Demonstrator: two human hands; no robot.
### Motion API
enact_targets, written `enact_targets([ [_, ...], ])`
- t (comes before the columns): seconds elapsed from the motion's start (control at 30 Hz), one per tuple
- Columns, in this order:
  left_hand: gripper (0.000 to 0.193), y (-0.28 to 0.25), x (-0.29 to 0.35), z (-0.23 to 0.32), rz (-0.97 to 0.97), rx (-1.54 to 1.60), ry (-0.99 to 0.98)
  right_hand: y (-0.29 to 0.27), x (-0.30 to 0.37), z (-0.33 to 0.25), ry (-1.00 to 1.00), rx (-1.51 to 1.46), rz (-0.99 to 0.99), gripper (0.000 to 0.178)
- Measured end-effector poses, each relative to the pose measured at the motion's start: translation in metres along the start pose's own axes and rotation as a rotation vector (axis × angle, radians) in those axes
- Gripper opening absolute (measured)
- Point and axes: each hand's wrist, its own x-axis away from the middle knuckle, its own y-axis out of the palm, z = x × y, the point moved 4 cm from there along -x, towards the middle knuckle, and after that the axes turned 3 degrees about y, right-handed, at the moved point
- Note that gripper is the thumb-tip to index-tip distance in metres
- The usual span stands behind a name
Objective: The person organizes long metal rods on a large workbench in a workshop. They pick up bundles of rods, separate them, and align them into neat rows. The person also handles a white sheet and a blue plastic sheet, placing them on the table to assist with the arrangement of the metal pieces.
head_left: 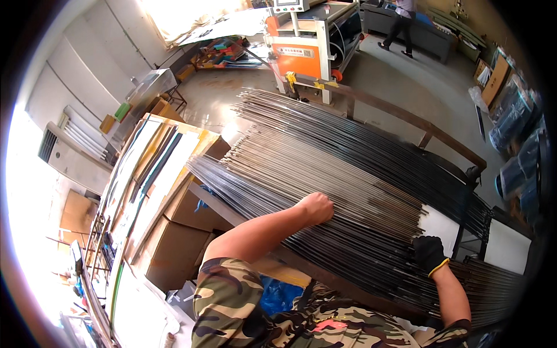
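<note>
Long thin metal rods lie side by side in front of me: a dull grey-brown batch (313, 168) in the middle, a dark batch (360, 145) on the far side and another dark batch (348, 255) nearer to me. My bare left hand (317, 207) is closed in a fist over the middle rods, close to the near dark ones; its fingers hide whatever is in it. At the right ends of the middle rods is my right hand (429, 253), in a black glove with a yellow cuff. Its fingers are curled, and what they grip is hidden.
A metal rail (400, 107) runs along the rack's far side. Cardboard boxes (174, 252) and a strip-covered bench stand at left. White sheets (444, 226) lie by the rod ends. Beyond are an orange machine (299, 64), a walking person (401, 26) and wrapped goods (516, 122) at right.
</note>
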Motion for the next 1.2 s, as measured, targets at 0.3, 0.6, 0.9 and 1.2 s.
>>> enact_targets([
  [0.3, 0.02, 0.011, -0.005, -0.031, 0.095, 0.147, -0.096, 0.013, -0.001, 0.03, 0.102, -0.347, 0.17, 0.011],
  [0.6, 0.014, 0.0, -0.006, -0.051, 0.149, 0.153, -0.163, 0.016, 0.001, 0.028, 0.182, -0.441, 0.315, 0.01],
  [0.9, 0.015, 0.028, -0.002, -0.081, 0.509, 0.335, -0.374, 0.011, 0.016, 0.037, 0.416, -0.62, 0.074, 0.036],
  [1.2, 0.035, 0.018, 0.007, -0.071, 0.067, 0.347, -0.34, 0.027, 0.013, 0.048, 0.287, -0.671, -0.115, 0.024],
])
